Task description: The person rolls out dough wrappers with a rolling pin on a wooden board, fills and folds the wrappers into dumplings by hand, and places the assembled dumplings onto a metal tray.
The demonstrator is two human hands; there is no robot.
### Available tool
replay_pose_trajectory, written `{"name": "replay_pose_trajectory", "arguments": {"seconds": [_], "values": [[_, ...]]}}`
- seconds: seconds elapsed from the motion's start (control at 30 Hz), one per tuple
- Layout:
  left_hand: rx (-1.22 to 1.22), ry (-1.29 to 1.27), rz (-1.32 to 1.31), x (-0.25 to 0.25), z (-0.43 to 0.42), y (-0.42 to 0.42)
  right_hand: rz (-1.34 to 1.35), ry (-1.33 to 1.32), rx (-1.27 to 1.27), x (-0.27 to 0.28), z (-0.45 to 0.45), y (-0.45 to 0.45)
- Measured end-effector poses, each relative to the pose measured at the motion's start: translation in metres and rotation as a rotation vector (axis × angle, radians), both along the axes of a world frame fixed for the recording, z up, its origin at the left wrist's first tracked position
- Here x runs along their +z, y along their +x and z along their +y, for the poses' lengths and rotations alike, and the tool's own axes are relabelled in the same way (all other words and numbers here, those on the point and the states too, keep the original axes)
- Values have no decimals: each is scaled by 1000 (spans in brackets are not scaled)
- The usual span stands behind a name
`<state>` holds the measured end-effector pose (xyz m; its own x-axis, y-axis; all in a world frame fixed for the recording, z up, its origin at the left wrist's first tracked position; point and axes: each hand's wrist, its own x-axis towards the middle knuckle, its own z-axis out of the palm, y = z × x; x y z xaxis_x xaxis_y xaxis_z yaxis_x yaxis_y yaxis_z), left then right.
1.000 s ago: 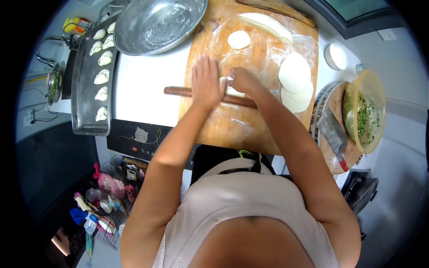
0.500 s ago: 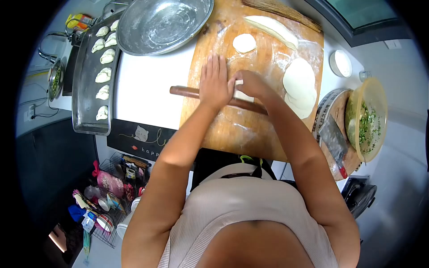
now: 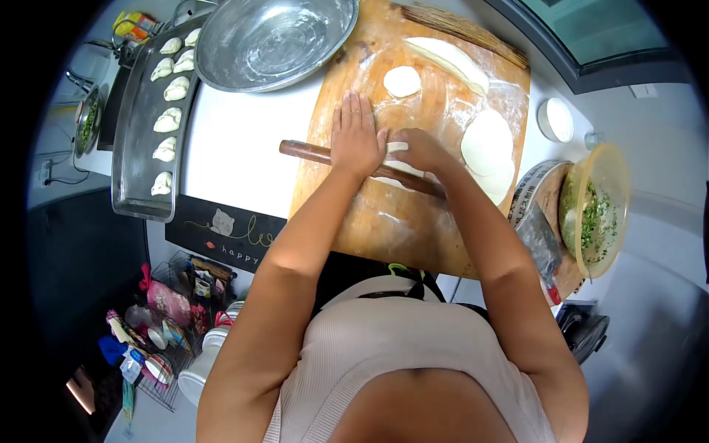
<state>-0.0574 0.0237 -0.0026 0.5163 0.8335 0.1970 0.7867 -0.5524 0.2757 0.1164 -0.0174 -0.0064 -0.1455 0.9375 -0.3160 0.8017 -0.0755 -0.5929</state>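
Note:
My left hand [image 3: 356, 136] lies palm down on a wooden rolling pin [image 3: 304, 152], its fingers stretched flat past the pin. Under the pin is a small dough wrapper [image 3: 397, 147], showing on both sides of it. The curled fingers of my right hand [image 3: 419, 151] are closed on the wrapper's far right edge; the exact pinch is partly hidden. Both hands are over a floured wooden board [image 3: 377, 221]. Farther up the board lies another round wrapper [image 3: 402, 81]. A long strip of dough [image 3: 449, 60] and a stack of round wrappers [image 3: 487, 151] lie to the right.
A floured metal bowl [image 3: 221, 66] overlaps the board's far left corner. Left of it, a metal tray [image 3: 136, 177] holds several dumplings. At right are a cleaver [image 3: 539, 240] on a round chopping block [image 3: 567, 273], a yellow bowl of chopped greens [image 3: 617, 214] and a white bowl [image 3: 555, 120].
More of the wrapper shows beside the rolling pin now. The hands keep nearly the same places on pin and dough. The whole view has shifted slightly.

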Motion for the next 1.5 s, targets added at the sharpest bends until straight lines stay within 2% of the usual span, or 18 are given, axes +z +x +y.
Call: {"name": "replay_pose_trajectory", "arguments": {"seconds": [0.13,0.27,0.37,0.47,0.5,0.63,0.73,0.77,0.87,0.9,1.0,1.03,1.13,1.17,1.2,1.3,1.4,1.5], "values": [[-119,-31,38,-4,-56,-47,109,-60,-288,7,-4,0],[-139,-154,122,0,-89,-74,214,-336,-337,14,-24,27],[-89,-85,141,2,-59,-43,-38,-536,133,33,-8,33],[-40,-13,31,-5,-2,6,34,213,-61,-9,-18,21],[-45,-24,19,-5,0,8,8,-12,-70,14,-7,11],[-140,-24,3,11,-37,-19,4,-79,-133,9,-4,6],[-226,-129,110,13,-92,-69,236,-6,-598,-17,-23,21],[-220,-149,112,11,-102,-77,263,-47,-646,-9,-32,29],[-175,-127,153,7,-87,-62,285,-701,-185,42,-40,51],[-147,-99,180,3,-72,-46,260,-729,-61,52,-41,49],[-53,-7,158,-8,-19,5,-1,-87,60,12,-45,50],[-41,8,135,-12,-5,16,40,-49,-159,16,-45,40],[-63,48,39,-5,11,36,-22,-63,-232,8,-33,29],[-114,36,6,4,-9,21,-29,-97,-307,14,-38,25],[-171,30,-23,12,-27,3,-48,37,-300,-3,-43,28],[-324,-74,-24,8,-81,-55,67,43,-312,25,-62,35],[-345,-125,21,5,-91,-86,176,42,-460,56,-83,63],[-326,-113,-4,1,-84,-89,84,109,-772,46,-90,119]]}}
